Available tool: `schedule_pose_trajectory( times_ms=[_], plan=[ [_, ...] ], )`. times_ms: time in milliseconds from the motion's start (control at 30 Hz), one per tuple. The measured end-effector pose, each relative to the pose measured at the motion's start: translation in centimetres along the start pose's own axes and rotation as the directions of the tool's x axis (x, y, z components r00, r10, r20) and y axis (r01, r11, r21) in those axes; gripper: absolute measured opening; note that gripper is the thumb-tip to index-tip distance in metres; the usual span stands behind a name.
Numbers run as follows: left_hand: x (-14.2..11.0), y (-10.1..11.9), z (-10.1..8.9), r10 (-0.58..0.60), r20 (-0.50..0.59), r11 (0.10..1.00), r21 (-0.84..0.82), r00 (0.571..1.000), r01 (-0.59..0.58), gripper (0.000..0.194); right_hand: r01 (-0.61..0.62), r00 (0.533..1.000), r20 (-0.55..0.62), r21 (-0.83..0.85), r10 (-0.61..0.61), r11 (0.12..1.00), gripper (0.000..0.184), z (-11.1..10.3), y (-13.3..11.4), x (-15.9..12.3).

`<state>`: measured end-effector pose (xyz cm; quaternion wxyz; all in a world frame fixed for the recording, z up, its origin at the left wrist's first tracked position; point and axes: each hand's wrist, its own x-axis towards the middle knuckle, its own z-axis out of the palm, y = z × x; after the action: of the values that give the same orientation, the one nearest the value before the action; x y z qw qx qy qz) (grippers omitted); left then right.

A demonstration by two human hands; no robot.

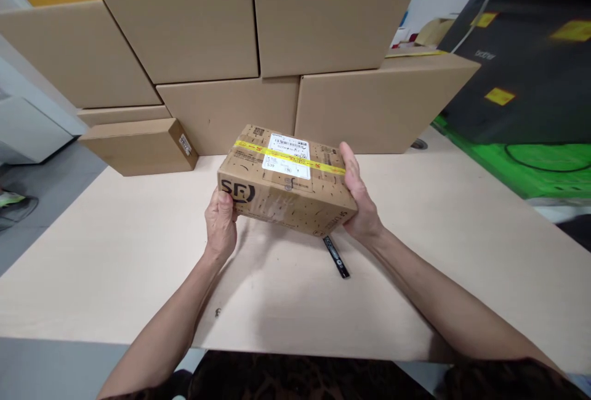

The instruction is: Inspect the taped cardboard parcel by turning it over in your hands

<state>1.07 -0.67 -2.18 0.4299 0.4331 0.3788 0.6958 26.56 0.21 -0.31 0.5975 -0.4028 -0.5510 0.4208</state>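
Observation:
A brown cardboard parcel box (277, 203) is held up above the pale table, tilted so its top and front show. It has a white shipping label, yellow tape across the top and black "SF" print on its front. My left hand (221, 221) grips its front left corner, thumb on the front face and the other fingers mostly hidden. Flat along the right end lies my right hand (362, 203), its fingers partly behind the box. Below the parcel, a black marker-like stick (337, 257) rests on the table, its far end covered by the box.
Large plain cartons (203, 24) are stacked along the back of the table (138, 289). A smaller flat carton (143, 148) stands at the back left. To the right are a dark machine cover (521, 49) and a green surface (517, 160) with a cable.

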Motion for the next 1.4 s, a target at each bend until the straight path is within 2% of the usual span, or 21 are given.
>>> schedule_pose_trajectory(
  times_ms=[100,167,233,333,433,567,667,733,800,867,1033,1200,1400],
  plan=[
    [0.4,0.1,0.2,-0.047,-0.059,0.998,-0.053,0.997,0.044,0.059,0.261,0.965,0.058,-0.168,-0.255,0.951,0.070,-0.9,0.3,0.0],
    [0.7,0.2,0.2,-0.082,-0.102,0.993,-0.094,0.991,0.072,0.061,0.324,0.945,0.110,-0.176,-0.309,0.929,0.067,-1.3,0.5,0.2],
    [0.9,0.2,0.3,-0.119,-0.134,0.985,-0.138,0.984,0.100,0.061,0.315,0.946,0.118,-0.138,-0.300,0.939,0.071,-1.5,0.9,0.6],
    [1.0,0.0,0.3,-0.173,-0.140,0.971,-0.188,0.975,0.145,0.064,0.261,0.965,0.022,-0.090,-0.260,0.961,0.087,-1.4,1.6,1.2],
    [1.1,-0.6,0.0,-0.196,-0.124,0.968,-0.184,0.973,0.172,0.062,0.128,0.992,-0.015,0.005,-0.128,0.992,0.102,-1.3,1.4,1.6],
    [1.2,-1.0,-0.3,-0.186,-0.100,0.974,-0.152,0.978,0.169,0.062,-0.093,0.996,0.022,0.119,0.091,0.989,0.097,-1.4,0.2,2.0],
    [0.9,-0.8,-0.1,-0.162,-0.072,0.976,-0.156,0.984,0.149,0.058,-0.162,0.986,-0.028,0.129,0.167,0.978,0.094,-1.3,-0.1,2.1],
    [0.5,-0.5,0.2,-0.153,-0.032,0.978,-0.150,0.988,0.146,0.065,-0.178,0.980,-0.068,0.143,0.189,0.974,0.088,-0.9,0.1,2.0],
    [0.1,0.0,0.5,-0.146,-0.002,0.981,-0.129,0.989,0.145,0.079,-0.151,0.981,-0.095,0.158,0.167,0.976,0.082,-0.3,0.3,1.7],
    [-0.2,0.6,0.7,-0.155,0.003,0.982,-0.106,0.988,0.155,0.083,-0.091,0.989,-0.102,0.155,0.108,0.984,0.080,0.3,0.6,1.3],
    [0.1,1.2,0.7,-0.243,-0.035,0.967,-0.085,0.969,0.239,0.067,0.008,0.999,-0.039,0.070,-0.006,0.997,0.077,1.0,1.0,0.1],
    [0.8,0.4,0.5,-0.248,-0.146,0.964,-0.133,0.958,0.230,0.046,0.101,0.995,-0.009,0.003,-0.101,0.995,0.077,0.7,1.2,-0.5],
    [1.1,-0.1,0.3,-0.203,-0.166,0.979,-0.063,0.965,0.195,0.044,0.193,0.979,-0.038,-0.137,-0.199,0.972,0.084,0.1,0.5,-0.3]
  ],
)
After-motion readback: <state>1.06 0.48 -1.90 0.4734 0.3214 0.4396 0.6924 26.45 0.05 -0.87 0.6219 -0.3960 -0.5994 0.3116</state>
